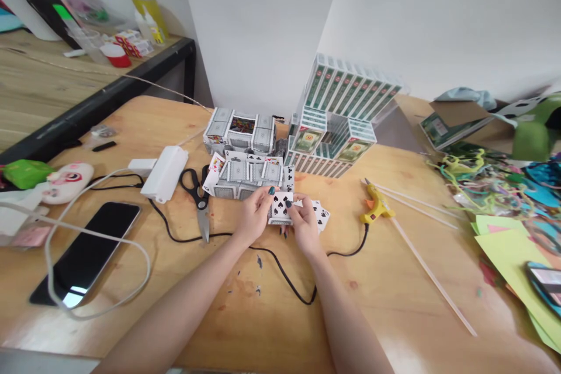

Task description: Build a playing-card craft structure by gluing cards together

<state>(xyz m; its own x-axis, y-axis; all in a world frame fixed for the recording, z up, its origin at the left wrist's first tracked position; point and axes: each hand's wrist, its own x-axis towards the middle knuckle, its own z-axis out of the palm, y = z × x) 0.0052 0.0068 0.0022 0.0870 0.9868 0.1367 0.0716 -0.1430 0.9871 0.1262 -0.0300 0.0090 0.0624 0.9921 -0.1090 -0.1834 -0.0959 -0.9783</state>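
Between my two hands is a playing card (281, 207) with black spades, face toward me, with grey card backs showing along its lower edge. My left hand (255, 213) pinches its left side, thumb near the top. At its right edge my right hand (304, 221) grips with the thumb across the face. Loose playing cards (322, 214) fan out on the table just beyond my right hand. Directly behind my hands stands a structure of folded playing cards (245, 175), and behind it another card structure (240, 131) with a square opening.
Stacked green card boxes (333, 123) stand at the back. Scissors (199, 201) and a white adapter (165, 174) lie left, near a phone (87, 251). A yellow glue gun (376, 204), its black cord crossing the table, and a glue stick (432, 274) lie right, before coloured scraps (464, 178).
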